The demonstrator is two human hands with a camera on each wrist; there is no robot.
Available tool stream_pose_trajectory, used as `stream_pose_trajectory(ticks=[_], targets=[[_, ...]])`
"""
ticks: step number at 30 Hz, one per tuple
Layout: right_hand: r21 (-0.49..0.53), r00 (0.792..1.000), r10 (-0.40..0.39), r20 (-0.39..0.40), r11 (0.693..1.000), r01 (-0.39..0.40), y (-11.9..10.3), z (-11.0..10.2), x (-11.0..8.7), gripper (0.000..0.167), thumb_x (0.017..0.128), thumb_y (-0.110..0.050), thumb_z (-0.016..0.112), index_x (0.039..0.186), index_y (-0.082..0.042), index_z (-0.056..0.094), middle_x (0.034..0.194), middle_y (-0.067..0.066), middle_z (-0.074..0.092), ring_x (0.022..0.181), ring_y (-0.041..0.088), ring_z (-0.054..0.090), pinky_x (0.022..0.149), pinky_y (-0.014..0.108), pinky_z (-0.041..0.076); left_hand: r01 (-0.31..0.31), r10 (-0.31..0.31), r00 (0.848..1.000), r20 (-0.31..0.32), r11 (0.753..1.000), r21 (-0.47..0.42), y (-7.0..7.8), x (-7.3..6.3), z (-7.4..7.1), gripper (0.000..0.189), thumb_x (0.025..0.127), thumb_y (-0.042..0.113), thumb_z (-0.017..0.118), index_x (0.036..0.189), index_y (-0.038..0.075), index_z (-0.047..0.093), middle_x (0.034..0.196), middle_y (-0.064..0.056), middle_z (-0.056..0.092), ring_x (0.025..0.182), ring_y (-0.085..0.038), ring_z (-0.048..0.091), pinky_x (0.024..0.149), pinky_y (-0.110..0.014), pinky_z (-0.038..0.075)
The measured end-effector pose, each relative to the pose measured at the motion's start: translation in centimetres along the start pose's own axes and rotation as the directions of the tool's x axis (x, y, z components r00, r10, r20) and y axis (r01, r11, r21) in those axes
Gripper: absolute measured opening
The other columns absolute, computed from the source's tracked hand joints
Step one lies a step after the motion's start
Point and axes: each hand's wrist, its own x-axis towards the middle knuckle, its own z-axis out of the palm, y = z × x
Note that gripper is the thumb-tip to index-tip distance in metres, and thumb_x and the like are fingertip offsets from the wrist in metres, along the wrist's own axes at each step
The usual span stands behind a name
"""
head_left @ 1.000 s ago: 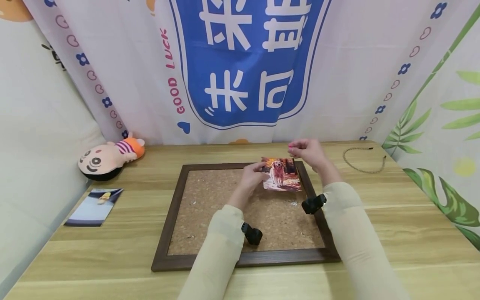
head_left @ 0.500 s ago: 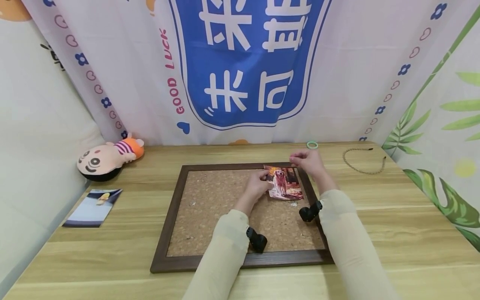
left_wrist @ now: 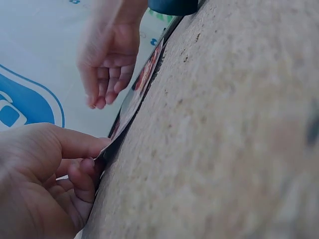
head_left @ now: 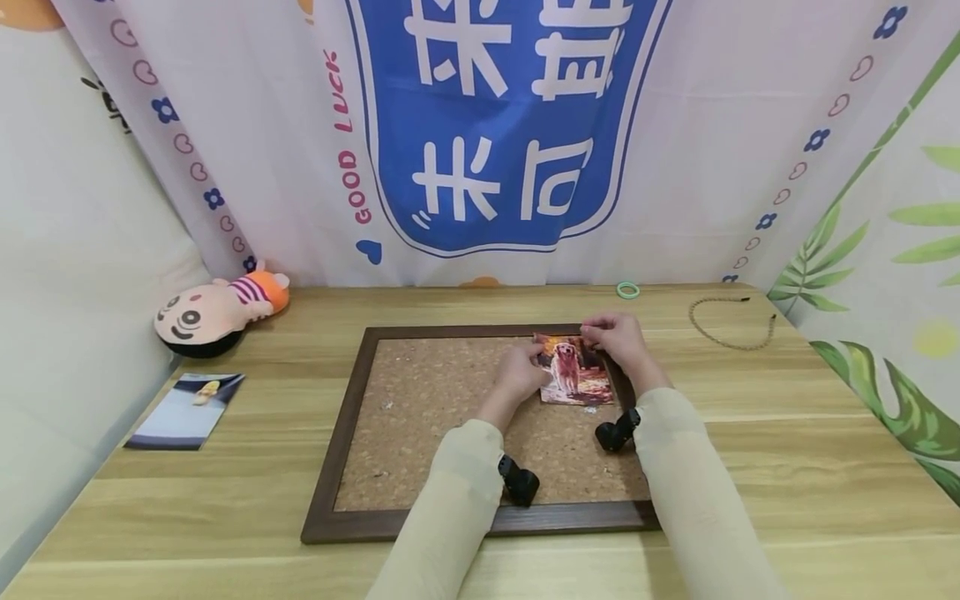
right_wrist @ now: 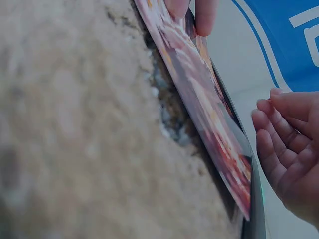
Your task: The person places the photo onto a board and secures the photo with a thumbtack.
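Pinching the photo (head_left: 576, 375) by its left edge: left hand (head_left: 521, 373). Right hand (head_left: 618, 340), drawn to a pinch, contents unclear, by its far right corner. Photo between both, over corkboard's (head_left: 427, 421) far right.

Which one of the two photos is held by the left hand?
The golden retriever photo: the left hand pinches its edge over the framed corkboard. The other photo lies on the wooden table.

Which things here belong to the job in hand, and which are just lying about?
In the job:
Autumn-coloured rectangular photo of a golden dog, pinched by the left hand
Brown-framed rectangular cork board beneath it

Lying about:
Blue-grey rectangular photo
Orange-and-striped plush doll
Mint-green ring
Thin tan headband with black tips
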Motion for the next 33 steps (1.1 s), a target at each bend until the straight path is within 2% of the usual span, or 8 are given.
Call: stream_pose_trajectory(ticks=[4,10,17,20,23,26,30,33], targets=[[-0.004,1.0,-0.025,0.018,1.0,0.025,0.3,0.1,0.0,0.022,0.083,-0.004,0.055,0.098,0.012,0.057,0.089,0.022,0.059,0.074,0.022,0.059,0.063,0.029,0.048,-0.016,0.016,1.0,-0.003,0.999,0.048,0.2,0.0,0.1,0.053,0.062,0.004,0.065,0.115,0.003,0.056,0.102,-0.012,0.058,0.087,-0.021,0.052,0.072,-0.027,0.041],[-0.067,0.997,-0.07,0.007,0.995,0.071,0.9,0.2,-0.1,0.018,0.082,-0.002,0.056,0.092,0.013,0.058,0.082,0.02,0.06,0.069,0.018,0.058,0.059,0.024,0.048,-0.025,0.025,1.0,0.004,0.998,0.066,0.4,-0.2,0.0,0.054,0.062,0.004,0.063,0.116,0.002,0.055,0.108,-0.012,0.057,0.092,-0.022,0.052,0.074,-0.029,0.042],[-0.08,0.999,-0.047,-0.004,0.996,0.046,1.2,0.2,-0.1,0.016,0.083,-0.002,0.055,0.092,0.01,0.059,0.085,0.02,0.06,0.074,0.021,0.059,0.062,0.026,0.048,-0.046,0.041,0.998,0.037,0.987,0.151,0.6,-0.2,-0.1,0.056,0.063,0.007,0.063,0.118,0.002,0.053,0.11,-0.012,0.056,0.094,-0.023,0.052,0.074,-0.029,0.042],[-0.105,0.999,-0.046,-0.003,0.993,0.046,1.3,0.2,-0.1,0.017,0.084,-0.005,0.055,0.093,0.009,0.059,0.086,0.019,0.06,0.075,0.022,0.058,0.064,0.027,0.047,-0.048,0.03,0.997,0.076,0.965,0.256,0.8,-0.3,-0.2,0.057,0.067,0.015,0.065,0.121,0.004,0.05,0.113,-0.012,0.054,0.099,-0.024,0.051,0.078,-0.032,0.041],[-0.144,0.999,-0.048,-0.005,0.989,0.047,1.4,0.3,0.0,0.017,0.084,-0.008,0.055,0.093,0.006,0.06,0.086,0.017,0.061,0.074,0.021,0.057,0.064,0.028,0.046,-0.056,0.014,0.994,0.111,0.921,0.385,1.0,-0.4,-0.2,0.06,0.07,0.027,0.066,0.124,0.008,0.048,0.114,-0.011,0.053,0.101,-0.025,0.049,0.078,-0.035,0.041],[-0.169,0.999,-0.047,-0.004,0.985,0.045,1.6,0.2,0.1,0.017,0.084,-0.01,0.056,0.094,0.003,0.061,0.085,0.015,0.06,0.073,0.02,0.055,0.063,0.028,0.045,-0.049,-0.006,0.993,0.117,0.886,0.461,1.0,-0.5,-0.1,0.061,0.072,0.038,0.065,0.124,0.012,0.048,0.112,-0.01,0.05,0.1,-0.024,0.047,0.076,-0.038,0.04],[-0.178,0.999,-0.05,-0.003,0.983,0.049,1.6,0.3,0.1,0.018,0.084,-0.01,0.056,0.095,0.003,0.061,0.085,0.014,0.06,0.074,0.02,0.054,0.063,0.028,0.044,-0.06,0.007,0.993,0.117,0.889,0.454,0.6,-0.5,0.0,0.063,0.072,0.041,0.063,0.127,0.016,0.045,0.126,-0.009,0.037,0.113,-0.026,0.032,0.087,-0.044,0.027],[-0.181,0.999,-0.051,0.0,0.982,0.05,1.4,0.4,0.0,0.019,0.085,-0.011,0.055,0.096,0.003,0.061,0.086,0.014,0.059,0.076,0.021,0.054,0.064,0.029,0.044,-0.122,0.052,0.985,0.166,0.887,0.445,0.1,-0.4,0.1,0.064,0.075,0.04,0.058,0.132,0.018,0.039,0.139,-0.007,0.021,0.125,-0.027,0.014,0.094,-0.051,0.01]])
